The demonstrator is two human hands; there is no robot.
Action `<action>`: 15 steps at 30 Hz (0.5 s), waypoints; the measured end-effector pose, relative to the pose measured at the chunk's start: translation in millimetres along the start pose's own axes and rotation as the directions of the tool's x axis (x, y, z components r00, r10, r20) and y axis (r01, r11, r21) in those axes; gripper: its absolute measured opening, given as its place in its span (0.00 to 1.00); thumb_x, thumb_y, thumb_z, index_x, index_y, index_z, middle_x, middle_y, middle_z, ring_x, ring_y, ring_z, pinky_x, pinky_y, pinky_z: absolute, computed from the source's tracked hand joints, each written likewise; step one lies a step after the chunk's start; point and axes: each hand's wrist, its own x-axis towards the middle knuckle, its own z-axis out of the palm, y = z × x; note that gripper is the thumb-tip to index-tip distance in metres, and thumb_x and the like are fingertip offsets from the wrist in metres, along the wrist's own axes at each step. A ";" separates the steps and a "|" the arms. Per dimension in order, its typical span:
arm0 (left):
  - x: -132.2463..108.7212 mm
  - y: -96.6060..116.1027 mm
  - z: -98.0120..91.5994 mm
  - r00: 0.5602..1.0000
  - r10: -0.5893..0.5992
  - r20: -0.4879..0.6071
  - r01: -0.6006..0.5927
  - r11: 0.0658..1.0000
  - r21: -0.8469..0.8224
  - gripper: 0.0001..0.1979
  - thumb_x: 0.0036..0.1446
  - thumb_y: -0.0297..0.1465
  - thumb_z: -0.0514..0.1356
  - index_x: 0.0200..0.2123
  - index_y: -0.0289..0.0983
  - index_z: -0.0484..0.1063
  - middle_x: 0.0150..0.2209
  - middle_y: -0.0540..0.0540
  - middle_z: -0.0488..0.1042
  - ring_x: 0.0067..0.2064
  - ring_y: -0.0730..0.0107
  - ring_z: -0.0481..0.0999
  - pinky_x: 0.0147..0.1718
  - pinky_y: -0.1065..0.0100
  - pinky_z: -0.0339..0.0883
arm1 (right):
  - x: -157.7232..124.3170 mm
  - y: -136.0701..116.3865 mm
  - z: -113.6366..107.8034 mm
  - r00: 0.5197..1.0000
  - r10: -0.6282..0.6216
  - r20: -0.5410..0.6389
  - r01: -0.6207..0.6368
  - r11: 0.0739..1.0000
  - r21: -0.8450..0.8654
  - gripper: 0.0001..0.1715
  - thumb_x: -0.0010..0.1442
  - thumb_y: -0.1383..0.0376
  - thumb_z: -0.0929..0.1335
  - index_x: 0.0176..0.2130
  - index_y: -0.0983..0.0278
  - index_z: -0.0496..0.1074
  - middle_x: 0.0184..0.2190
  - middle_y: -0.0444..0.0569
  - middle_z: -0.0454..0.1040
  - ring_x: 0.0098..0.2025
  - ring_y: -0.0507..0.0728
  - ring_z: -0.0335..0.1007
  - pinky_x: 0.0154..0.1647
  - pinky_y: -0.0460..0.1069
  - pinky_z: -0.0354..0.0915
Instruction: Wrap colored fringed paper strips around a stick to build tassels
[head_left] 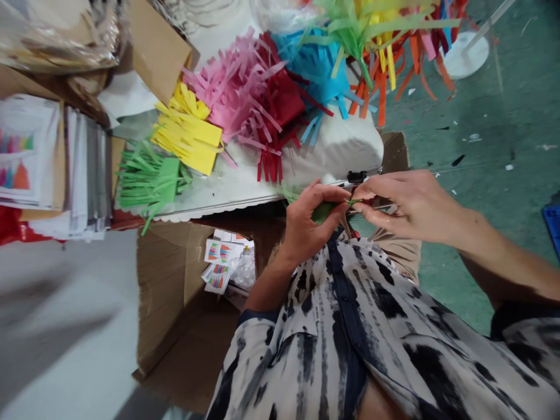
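A green tissue-paper tassel (324, 211) is held in front of my body, near the table's edge. My left hand (314, 219) is closed around it, with thumb and fingertips together. My right hand (405, 204) pinches the tassel's thin twisted end between thumb and fingers, close to the left fingertips. Most of the tassel is hidden by the left hand; pale green strips show behind it. On the table lie fringed paper stacks: green (168, 174), yellow (192, 140), pink (231, 87), dark red (284, 96) and blue (324, 64).
Finished-looking multicoloured tassels (385, 35) hang at the table's far right. Stacks of printed cards (32, 154) stand at the left. An open cardboard box (170, 297) with more cards and clear plastic sits below the table edge. A black clip (357, 177) grips the table's edge. Scraps litter the green floor (490, 134).
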 end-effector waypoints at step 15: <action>11.2 -10.0 9.9 0.998 -0.017 0.053 0.018 1.000 -0.025 0.08 0.77 0.37 0.64 0.48 0.42 0.82 0.41 0.49 0.87 0.44 0.69 0.87 0.68 0.57 0.73 | 5.2 -4.5 8.6 0.981 0.094 -0.167 -0.082 0.993 0.079 0.11 0.78 0.60 0.66 0.41 0.57 0.74 0.35 0.48 0.82 0.33 0.58 0.77 0.32 0.52 0.67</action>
